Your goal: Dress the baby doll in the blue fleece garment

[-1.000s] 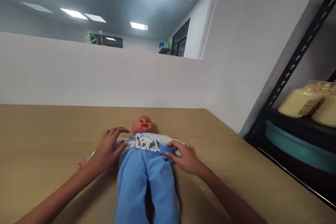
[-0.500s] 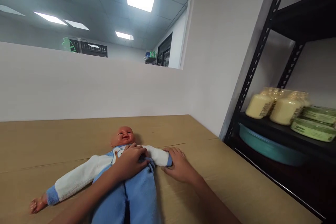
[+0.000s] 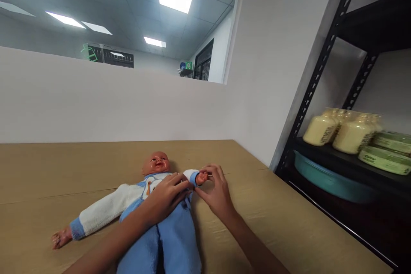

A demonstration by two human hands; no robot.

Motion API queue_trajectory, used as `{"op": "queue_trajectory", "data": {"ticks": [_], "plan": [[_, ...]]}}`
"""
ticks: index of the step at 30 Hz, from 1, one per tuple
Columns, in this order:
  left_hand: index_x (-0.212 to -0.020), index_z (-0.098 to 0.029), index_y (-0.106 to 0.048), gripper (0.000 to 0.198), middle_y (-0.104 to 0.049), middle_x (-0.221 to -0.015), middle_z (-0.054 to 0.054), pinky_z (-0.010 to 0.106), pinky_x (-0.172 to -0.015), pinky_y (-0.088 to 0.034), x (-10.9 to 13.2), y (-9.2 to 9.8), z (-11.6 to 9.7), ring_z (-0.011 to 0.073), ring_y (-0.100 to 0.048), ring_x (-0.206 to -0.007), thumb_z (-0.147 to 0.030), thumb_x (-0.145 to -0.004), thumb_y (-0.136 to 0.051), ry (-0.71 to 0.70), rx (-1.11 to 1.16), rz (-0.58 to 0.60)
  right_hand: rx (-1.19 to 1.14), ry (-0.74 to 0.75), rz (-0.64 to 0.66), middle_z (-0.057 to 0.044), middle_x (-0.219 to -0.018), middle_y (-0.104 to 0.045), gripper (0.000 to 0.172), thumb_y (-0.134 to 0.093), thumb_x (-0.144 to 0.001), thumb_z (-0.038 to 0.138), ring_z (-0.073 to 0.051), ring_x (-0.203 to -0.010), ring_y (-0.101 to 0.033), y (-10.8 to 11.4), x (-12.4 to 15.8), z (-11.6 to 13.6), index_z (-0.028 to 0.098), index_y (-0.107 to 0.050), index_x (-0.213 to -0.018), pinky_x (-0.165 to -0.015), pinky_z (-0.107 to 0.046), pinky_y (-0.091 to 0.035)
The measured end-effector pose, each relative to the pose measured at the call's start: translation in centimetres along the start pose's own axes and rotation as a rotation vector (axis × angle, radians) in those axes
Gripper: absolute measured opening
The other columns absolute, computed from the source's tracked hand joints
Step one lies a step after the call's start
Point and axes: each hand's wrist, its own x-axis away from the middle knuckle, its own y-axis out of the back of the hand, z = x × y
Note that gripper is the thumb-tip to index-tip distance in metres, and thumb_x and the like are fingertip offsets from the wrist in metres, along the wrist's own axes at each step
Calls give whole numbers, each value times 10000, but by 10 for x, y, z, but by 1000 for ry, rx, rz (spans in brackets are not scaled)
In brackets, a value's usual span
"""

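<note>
A baby doll (image 3: pixel 156 164) in a white top and blue trousers lies face up on the brown table (image 3: pixel 38 167). My left hand (image 3: pixel 165 197) rests flat on the doll's chest with its fingers spread. My right hand (image 3: pixel 216 190) pinches the doll's small hand, which sticks out of the blue cuff and is lifted off the table beside the doll's head. The doll's other arm lies stretched out to the left on the table.
A white partition wall runs behind the table. At the right stands a black metal shelf (image 3: pixel 324 58) with yellowish jars (image 3: pixel 321 130), green-lidded tubs (image 3: pixel 385 158) and a teal basin (image 3: pixel 327 180).
My right hand has lifted the doll's arm off the table and now pinches its small hand. My left hand has stayed on the chest. The view has shifted slightly.
</note>
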Motion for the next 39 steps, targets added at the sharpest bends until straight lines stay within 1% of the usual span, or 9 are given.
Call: {"op": "queue_trajectory", "data": {"ticks": [3, 8, 11, 15, 22, 26, 31, 34, 39], "plan": [[-1153, -235, -639, 223, -707, -1140, 70, 359, -855, -457, 3, 1, -1, 232, -612, -968, -273, -1137, -420, -136, -79, -94, -126, 4, 18, -80, -1264, -584, 546, -656, -765, 7, -219, -1048, -692, -21, 8, 10, 280, -611, -1236, -935, -380, -631], [-1216, -248, -666, 203, -718, -1126, 62, 340, -880, -448, 10, 2, 1, 210, -615, -970, -220, -1118, -490, -197, -52, -251, -117, 10, 150, -75, -1226, -621, 603, -600, -663, -49, -251, -1140, -656, -29, 15, 14, 265, -638, -1177, -1001, -398, -575], [-1162, -252, -707, 180, -717, -1095, 58, 349, -908, -458, 10, 5, 1, 213, -630, -988, -252, -1105, -536, -96, 93, -265, -132, -4, 248, -65, -1193, -669, 594, -618, -660, -40, -268, -1170, -639, -26, 17, 14, 266, -650, -1168, -1053, -431, -524], [-1031, -228, -738, 179, -749, -984, 50, 372, -905, -493, 1, 9, 1, 235, -680, -970, -376, -1049, -640, 165, 401, -257, -452, -203, 272, -77, -1340, -685, 615, -696, -822, 95, -255, -1246, -647, -22, 19, 13, 296, -544, -1383, -1137, -469, -481], [-1019, -211, -651, 345, -633, -590, -55, 291, -512, -500, -7, 9, -4, 159, -576, -468, -537, -941, -733, 433, 963, -112, -563, -339, 335, -100, -1346, -722, 670, -812, -891, 320, -270, -1264, -674, -27, 24, 26, 284, -497, -1482, -1193, -517, -439], [-1031, -227, -685, 371, -675, -692, -21, 297, -577, -527, -9, 8, 2, 173, -623, -567, -573, -910, -740, 464, 857, -150, -655, -421, 220, -83, -1177, -771, 607, -863, -847, 429, -266, -1128, -728, -39, 26, 24, 267, -584, -1360, -1088, -481, -526], [-895, -208, -706, 444, -716, -872, 43, 345, -758, -551, -14, 8, 18, 232, -678, -810, -648, -840, -733, 473, 695, -159, -611, -529, 82, -51, -976, -753, 415, -872, -784, 531, -216, -905, -697, -54, 31, 4, 217, -691, -985, -891, -373, -550], [-885, -205, -712, 460, -741, -909, 61, 375, -831, -547, -13, 13, 22, 263, -689, -882, -664, -851, -692, 495, 679, -114, -590, -600, 37, -11, -873, -708, 391, -855, -773, 531, -192, -839, -656, -60, 37, -11, 221, -657, -905, -849, -342, -523], [-1086, -227, -707, 415, -766, -1119, 81, 408, -979, -517, -7, 26, 19, 294, -676, -1075, -602, -919, -645, 455, 473, -19, -681, -735, -35, -13, -864, -701, 429, -746, -777, 612, -215, -855, -683, -69, 41, -29, 249, -549, -894, -840, -364, -551]]}}
